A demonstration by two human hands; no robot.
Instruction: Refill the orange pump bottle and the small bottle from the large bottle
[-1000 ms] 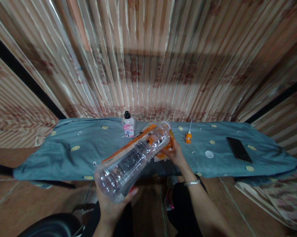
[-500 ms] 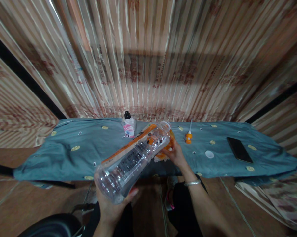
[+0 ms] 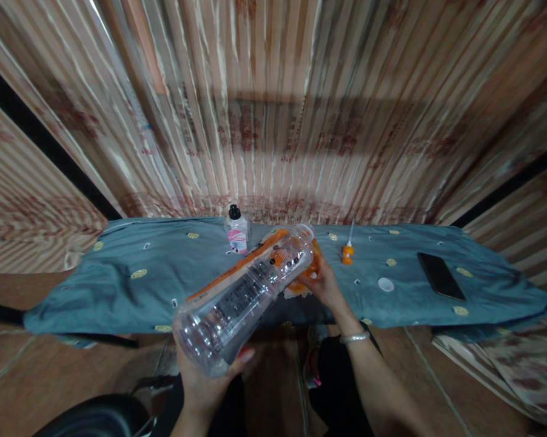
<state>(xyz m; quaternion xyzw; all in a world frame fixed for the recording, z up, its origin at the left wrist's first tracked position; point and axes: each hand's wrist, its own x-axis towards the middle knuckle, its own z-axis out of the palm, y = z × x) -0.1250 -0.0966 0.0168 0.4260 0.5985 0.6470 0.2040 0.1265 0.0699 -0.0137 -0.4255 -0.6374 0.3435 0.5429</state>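
A large clear plastic bottle with an orange strip and black print lies tilted, base toward me and open mouth toward the table. My left hand cups its base from below. My right hand grips an orange piece beside the bottle's mouth, over the near edge of the table. A silver bangle circles my right wrist.
The table wears a blue-grey cloth with yellow dots. On it stand a small bottle with a pink label and black cap, an orange-and-white straw piece, a white disc and a black phone. Striped curtain behind.
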